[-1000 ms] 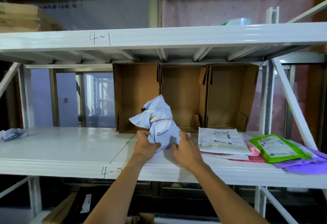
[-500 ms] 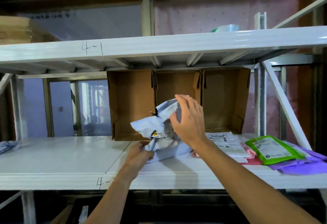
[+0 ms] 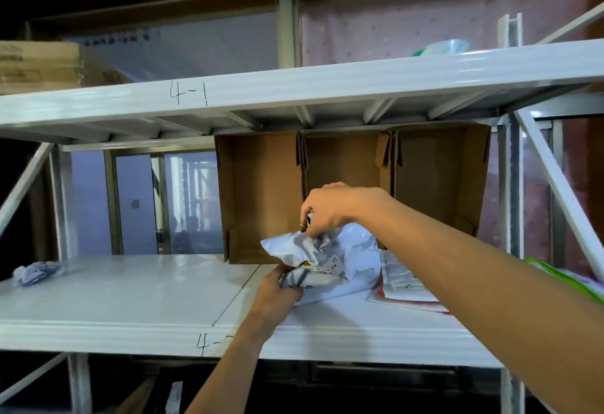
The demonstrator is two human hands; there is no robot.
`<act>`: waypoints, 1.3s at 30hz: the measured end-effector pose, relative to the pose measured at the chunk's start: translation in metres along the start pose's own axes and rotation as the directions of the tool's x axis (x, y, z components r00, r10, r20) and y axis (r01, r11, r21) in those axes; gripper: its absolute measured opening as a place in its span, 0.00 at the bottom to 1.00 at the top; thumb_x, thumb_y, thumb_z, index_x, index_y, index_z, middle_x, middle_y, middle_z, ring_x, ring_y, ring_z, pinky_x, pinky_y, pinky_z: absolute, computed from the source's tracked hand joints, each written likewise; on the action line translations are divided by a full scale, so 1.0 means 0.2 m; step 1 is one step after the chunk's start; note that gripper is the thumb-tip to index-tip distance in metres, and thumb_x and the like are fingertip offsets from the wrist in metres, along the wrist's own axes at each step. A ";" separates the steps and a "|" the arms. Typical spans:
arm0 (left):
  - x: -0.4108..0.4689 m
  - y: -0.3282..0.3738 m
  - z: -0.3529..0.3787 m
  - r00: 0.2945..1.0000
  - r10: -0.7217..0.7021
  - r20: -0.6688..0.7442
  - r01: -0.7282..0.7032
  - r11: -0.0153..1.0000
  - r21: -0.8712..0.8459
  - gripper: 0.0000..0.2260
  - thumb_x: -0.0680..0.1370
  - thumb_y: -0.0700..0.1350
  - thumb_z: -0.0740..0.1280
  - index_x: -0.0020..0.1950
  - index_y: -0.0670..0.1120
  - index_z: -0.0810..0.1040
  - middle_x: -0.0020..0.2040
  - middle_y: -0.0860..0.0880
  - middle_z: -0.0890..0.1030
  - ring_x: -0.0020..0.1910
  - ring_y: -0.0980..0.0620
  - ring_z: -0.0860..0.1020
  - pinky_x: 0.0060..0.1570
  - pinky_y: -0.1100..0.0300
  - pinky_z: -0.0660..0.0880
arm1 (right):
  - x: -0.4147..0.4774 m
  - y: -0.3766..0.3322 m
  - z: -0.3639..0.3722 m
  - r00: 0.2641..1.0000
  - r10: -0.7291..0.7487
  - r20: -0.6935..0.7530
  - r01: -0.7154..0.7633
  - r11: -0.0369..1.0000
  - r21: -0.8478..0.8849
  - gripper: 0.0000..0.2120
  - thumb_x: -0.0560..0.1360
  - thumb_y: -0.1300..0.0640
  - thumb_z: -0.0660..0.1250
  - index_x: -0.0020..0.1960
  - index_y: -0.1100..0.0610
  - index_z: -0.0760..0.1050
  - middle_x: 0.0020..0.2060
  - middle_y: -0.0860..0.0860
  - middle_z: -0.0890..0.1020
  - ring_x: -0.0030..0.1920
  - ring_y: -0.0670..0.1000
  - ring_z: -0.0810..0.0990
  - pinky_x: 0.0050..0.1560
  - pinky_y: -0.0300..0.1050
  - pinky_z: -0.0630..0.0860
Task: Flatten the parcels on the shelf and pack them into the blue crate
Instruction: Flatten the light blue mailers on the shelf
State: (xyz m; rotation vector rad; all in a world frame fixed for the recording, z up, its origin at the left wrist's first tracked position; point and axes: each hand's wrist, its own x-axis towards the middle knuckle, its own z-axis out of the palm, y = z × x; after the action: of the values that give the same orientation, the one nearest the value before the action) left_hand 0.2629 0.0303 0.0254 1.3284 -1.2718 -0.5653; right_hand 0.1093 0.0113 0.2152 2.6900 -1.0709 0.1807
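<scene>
Handwritten in black on the upper beam (image 3: 294, 86): "4-1"; on the front edge of the shelf (image 3: 130, 332) below: "4-", with the rest behind the left forearm. On the crumpled pale parcel (image 3: 353, 250), a white label (image 3: 323, 269) with a yellow mark and small print, too blurred to read surely. Parcel resting on the shelf, just in front of the open cardboard boxes (image 3: 261, 191); gripped at its near lower corner by the left hand (image 3: 277, 289), fingers curled round it, and pinched at the top by the right hand (image 3: 327, 210). To the right, a flat white parcel (image 3: 398, 279) over a reddish one (image 3: 439, 311), then a green parcel (image 3: 578, 286), all partly covered by the right forearm. Far left on the same shelf, a small crumpled parcel (image 3: 36, 273). Above, a cardboard carton (image 3: 39, 67) with unreadable print
</scene>
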 end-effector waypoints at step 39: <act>0.01 0.09 0.05 0.980 0.051 -0.191 -0.036 0.996 0.082 0.11 0.81 0.51 0.67 0.41 0.47 0.76 0.35 0.54 0.77 0.37 0.53 0.75 0.36 0.60 0.68 | -0.33 0.66 0.27 0.742 0.634 -0.217 -0.023 0.348 0.937 0.27 0.81 0.36 0.54 0.70 0.52 0.72 0.61 0.53 0.80 0.53 0.51 0.79 0.62 0.50 0.67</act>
State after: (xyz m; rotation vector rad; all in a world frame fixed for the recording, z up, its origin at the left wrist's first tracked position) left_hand 0.2488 0.0286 0.0397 1.3813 -1.1704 -0.3497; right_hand -0.0288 -0.0524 0.1725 2.6591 -1.6202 2.1005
